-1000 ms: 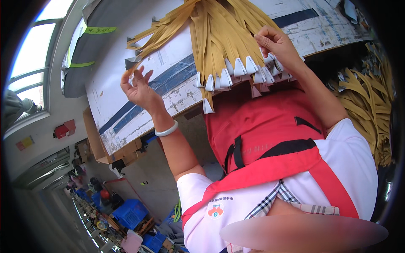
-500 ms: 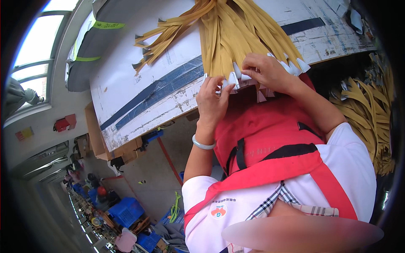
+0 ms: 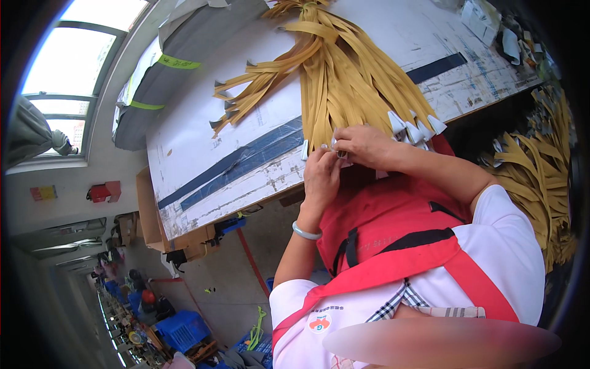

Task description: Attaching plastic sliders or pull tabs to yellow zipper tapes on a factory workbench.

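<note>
A bundle of long mustard-yellow fabric strips fans out over the white worktable, their near ends at its front edge. Several ends carry white pointed pieces. My left hand, with a pale bangle at its wrist, is closed in a pinch on a strip end at the table's edge. Fingers bent, my right hand pinches the same small area from the right, its fingertips nearly touching the left ones. The fingers partly cover the strip end between them. A few dark-tipped strips splay out to the left.
The worktable has dark blue tape along its front. A grey covered stack with yellow-green bands stands at the left. More yellow strips hang at the right. Scraps lie at the far right corner. Blue crates stand on the floor.
My hands have come together at one strip end, the right moving left toward the left hand. The whole view has shifted, so the table sits lower and more of the strips shows.
</note>
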`<control>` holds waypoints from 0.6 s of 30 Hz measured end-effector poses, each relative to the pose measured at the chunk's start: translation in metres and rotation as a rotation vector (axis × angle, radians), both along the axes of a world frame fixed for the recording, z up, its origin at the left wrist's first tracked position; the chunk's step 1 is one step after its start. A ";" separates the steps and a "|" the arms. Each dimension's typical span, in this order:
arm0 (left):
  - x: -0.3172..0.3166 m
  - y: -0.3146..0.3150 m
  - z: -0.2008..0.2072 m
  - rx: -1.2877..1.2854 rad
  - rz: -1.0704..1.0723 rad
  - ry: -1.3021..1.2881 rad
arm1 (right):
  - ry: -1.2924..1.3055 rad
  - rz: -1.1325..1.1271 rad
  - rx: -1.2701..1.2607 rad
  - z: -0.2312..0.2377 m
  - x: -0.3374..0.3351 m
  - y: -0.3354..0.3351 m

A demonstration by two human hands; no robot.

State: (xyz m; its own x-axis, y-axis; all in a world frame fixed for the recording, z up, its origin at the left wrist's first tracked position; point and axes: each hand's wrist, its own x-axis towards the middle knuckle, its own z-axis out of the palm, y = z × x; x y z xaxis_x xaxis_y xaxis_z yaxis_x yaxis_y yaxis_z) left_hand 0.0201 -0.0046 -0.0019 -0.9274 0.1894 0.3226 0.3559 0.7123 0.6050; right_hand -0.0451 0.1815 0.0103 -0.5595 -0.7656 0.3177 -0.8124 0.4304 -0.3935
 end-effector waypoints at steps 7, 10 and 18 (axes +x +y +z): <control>-0.005 0.014 0.016 0.884 -0.007 -0.257 | -0.581 -0.101 -0.528 0.007 -0.002 0.009; -0.015 0.016 0.012 0.809 -0.025 -0.219 | -0.687 -0.199 -0.553 0.005 -0.004 0.006; -0.022 0.020 0.004 0.851 0.016 -0.123 | -0.512 -0.159 -0.673 0.000 -0.003 0.012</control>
